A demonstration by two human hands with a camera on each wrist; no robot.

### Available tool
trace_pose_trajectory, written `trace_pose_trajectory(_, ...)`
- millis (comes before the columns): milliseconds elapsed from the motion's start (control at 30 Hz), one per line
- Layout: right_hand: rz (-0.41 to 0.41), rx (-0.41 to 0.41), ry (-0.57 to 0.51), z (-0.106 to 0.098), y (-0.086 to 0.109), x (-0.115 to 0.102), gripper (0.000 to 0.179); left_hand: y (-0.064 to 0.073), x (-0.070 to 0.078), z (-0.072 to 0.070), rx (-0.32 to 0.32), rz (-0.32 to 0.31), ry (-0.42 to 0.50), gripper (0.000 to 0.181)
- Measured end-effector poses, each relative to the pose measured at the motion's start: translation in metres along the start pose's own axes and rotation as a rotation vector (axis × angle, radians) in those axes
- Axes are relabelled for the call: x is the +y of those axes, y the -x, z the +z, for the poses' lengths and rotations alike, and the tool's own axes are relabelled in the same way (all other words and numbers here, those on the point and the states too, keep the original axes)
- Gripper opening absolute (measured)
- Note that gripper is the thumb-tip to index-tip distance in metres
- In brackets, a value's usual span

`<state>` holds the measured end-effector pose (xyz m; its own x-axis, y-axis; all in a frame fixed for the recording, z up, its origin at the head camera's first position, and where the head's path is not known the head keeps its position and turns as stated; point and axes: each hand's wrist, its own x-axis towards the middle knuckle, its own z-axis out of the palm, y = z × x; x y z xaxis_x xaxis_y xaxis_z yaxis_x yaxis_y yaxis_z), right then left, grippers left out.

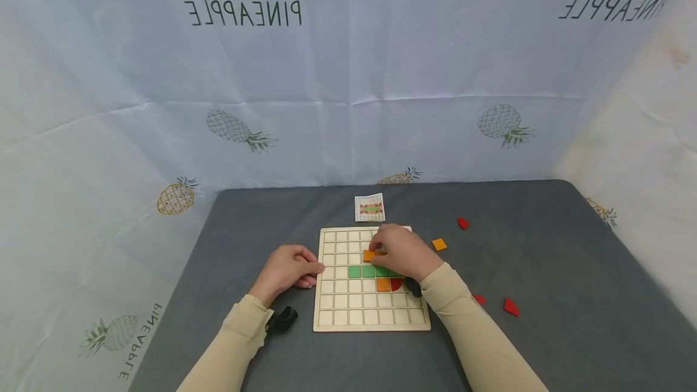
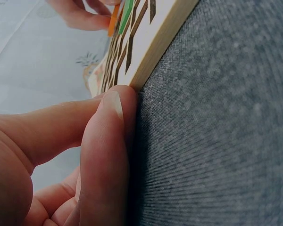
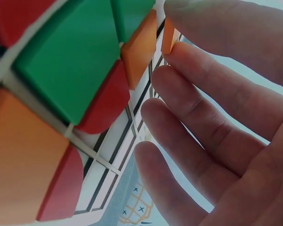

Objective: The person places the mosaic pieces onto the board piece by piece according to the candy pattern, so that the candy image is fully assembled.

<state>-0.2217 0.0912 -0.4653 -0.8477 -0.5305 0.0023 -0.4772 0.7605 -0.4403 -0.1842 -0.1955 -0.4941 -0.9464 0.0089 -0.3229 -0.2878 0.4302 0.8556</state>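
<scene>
A pale wooden grid board point(image 1: 340, 301) lies on the dark table, with green square tiles point(image 1: 368, 271) in a row across it. Below the row sit an orange square tile point(image 1: 383, 284) and a red rounded piece point(image 1: 395, 284). My left hand point(image 1: 288, 268) holds the board's left edge, thumb and index finger together there in the left wrist view. Over the upper part of the board, my right hand point(image 1: 404, 251) pinches another orange tile point(image 3: 168, 36) between thumb and index finger, its other fingers spread. That hand hides part of the grid and some pieces from the head view.
Behind the board lies a small pattern card point(image 1: 369, 207). To the right are a loose orange tile point(image 1: 438, 244), a red piece point(image 1: 463, 223) farther back, and another red piece point(image 1: 510, 307) nearer. A pineapple-print cloth point(image 1: 348, 77) hangs behind the table.
</scene>
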Motion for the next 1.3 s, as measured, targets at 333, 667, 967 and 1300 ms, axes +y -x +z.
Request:
trace_pose_trajectory(333, -0.017, 0.002, 0.021, 0.001, 0.001, -0.001, 0.011, -0.001, 0.001, 0.002, -0.008, 0.001, 0.003, 0.021)
trace_pose_trajectory(667, -0.033, 0.020, 0.025, -0.004, 0.001, 0.001, 0.005, -0.001, 0.003, 0.002, -0.004, 0.007, -0.001, 0.020)
trace_pose_trajectory(967, 0.126, 0.064, -0.024, -0.030, 0.020, 0.044, 0.017, -0.002, 0.002, 0.006, -0.005, -0.001, 0.007, 0.022)
trace_pose_trajectory(1300, 0.231, 0.069, 0.034, -0.047, 0.052, 0.100, 0.032, 0.001, 0.000, 0.003, 0.002, 0.003, -0.008, 0.021)
